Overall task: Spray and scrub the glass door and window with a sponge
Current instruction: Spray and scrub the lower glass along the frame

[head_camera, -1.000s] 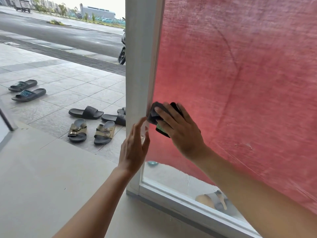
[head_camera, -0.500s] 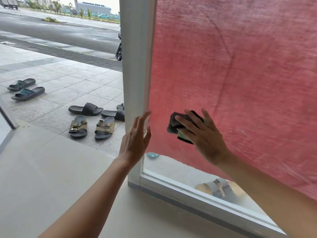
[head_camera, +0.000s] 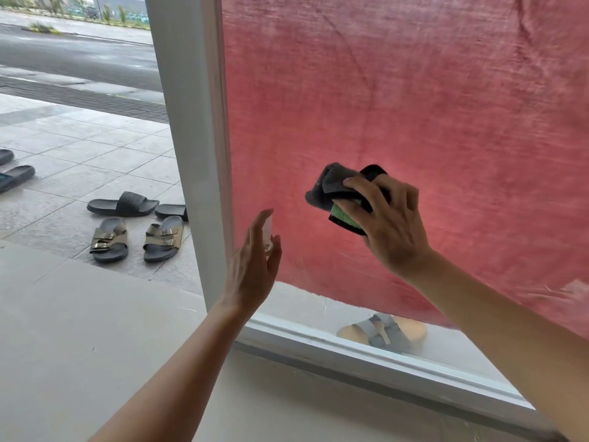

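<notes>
Head view: my right hand (head_camera: pixel 390 228), fingers curled round the sponge (head_camera: pixel 338 193), had slid it across the glass (head_camera: pixel 414 106) away from the white frame (head_camera: pixel 191 122), mid-scrub. Whether the fingers of my left hand (head_camera: pixel 255 266) pinched anything, I couldn't tell.

A white window frame (head_camera: pixel 191 154) is seen upright, its lower rail (head_camera: pixel 318 342) set along a pale, smooth floor (head_camera: pixel 79 346). Behind the glass (head_camera: pixel 302 304) a red cloth (head_camera: pixel 414 106) is hung, and a sandal (head_camera: pixel 379 331) is seen below its hem. Outside, grey paving tiles (head_camera: pixel 95 154) are lit by flat daylight. Tan sandals (head_camera: pixel 110 239) and black slides (head_camera: pixel 124 204) are left there, and a road (head_camera: pixel 79 59) is seen beyond.
</notes>
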The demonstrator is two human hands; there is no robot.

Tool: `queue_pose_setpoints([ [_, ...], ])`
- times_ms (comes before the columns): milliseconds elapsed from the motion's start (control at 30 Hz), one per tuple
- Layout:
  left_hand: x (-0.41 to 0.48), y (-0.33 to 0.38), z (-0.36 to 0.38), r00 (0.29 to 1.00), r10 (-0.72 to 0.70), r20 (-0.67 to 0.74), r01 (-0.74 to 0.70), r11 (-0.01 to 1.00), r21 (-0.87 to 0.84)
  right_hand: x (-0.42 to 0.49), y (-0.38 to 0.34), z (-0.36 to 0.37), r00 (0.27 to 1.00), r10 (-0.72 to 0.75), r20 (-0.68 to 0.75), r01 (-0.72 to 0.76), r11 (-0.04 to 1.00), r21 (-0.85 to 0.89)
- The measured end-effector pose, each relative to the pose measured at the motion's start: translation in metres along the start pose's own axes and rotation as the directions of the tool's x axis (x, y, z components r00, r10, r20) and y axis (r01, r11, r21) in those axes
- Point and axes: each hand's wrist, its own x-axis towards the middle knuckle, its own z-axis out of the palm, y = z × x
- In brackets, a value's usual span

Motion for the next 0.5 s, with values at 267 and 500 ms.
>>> queue_pose_setpoints([
  [267, -0.019, -0.010, -0.006, 0.997, -0.056, 0.048, 0.054, 0.997, 0.047, -0.082, -0.056, 0.033, 0.960, -0.120, 0.254, 0.108, 0.992, 0.060],
  [500, -0.039, -0.024, -0.012, 0.992, -0.093, 0.083, 0.086, 0.993, 0.078, -0.082, -0.066, 0.035, 0.941, -0.162, 0.296, 0.122, 0.981, 0.149],
])
